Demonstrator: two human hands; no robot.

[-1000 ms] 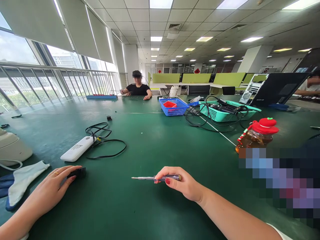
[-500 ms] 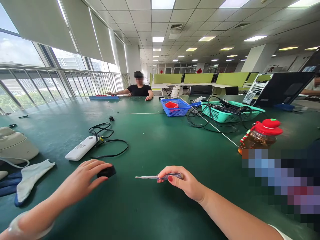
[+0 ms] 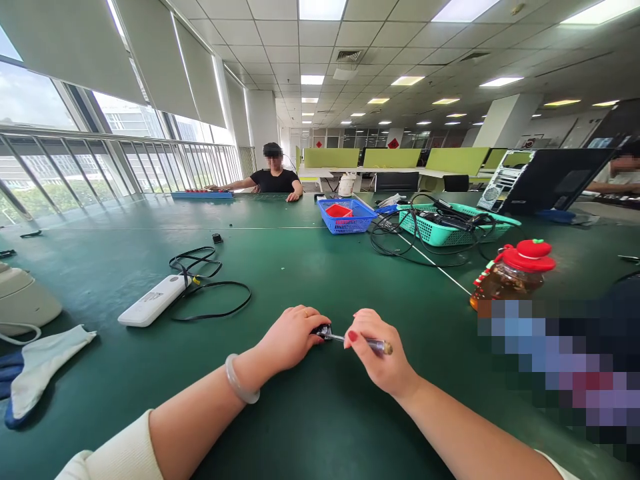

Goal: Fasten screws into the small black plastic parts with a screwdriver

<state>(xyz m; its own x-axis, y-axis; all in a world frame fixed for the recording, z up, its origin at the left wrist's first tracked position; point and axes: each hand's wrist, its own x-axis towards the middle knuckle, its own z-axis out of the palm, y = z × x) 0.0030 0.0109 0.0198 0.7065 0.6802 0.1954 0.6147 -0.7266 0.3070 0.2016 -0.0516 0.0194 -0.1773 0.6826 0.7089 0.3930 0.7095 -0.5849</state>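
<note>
My left hand (image 3: pixel 294 335) is closed on a small black block-like part (image 3: pixel 323 330), whose shiny face turns toward my right hand. Its exact kind cannot be made out, and my fingers cover most of it. Between the fingers of my right hand (image 3: pixel 381 347) is a screwdriver (image 3: pixel 376 344) with a clear handle. The metal shaft points left, and its tip meets or lies right at the face of the black part. Both hands are low over the green table (image 3: pixel 320 413).
A white power bank-like box (image 3: pixel 155 301) with a black cable lies to the left, near a glove (image 3: pixel 45 367). Farther back stand a blue basket (image 3: pixel 347 220) and a green basket (image 3: pixel 450 230) of cables. A red-lidded jar (image 3: pixel 515 273) is at right. A person (image 3: pixel 275 179) sits across the table.
My left hand has moved right with the black part, bringing it to the screwdriver's tip. My right hand has shifted slightly right and now tilts the screwdriver, handle end lower.
</note>
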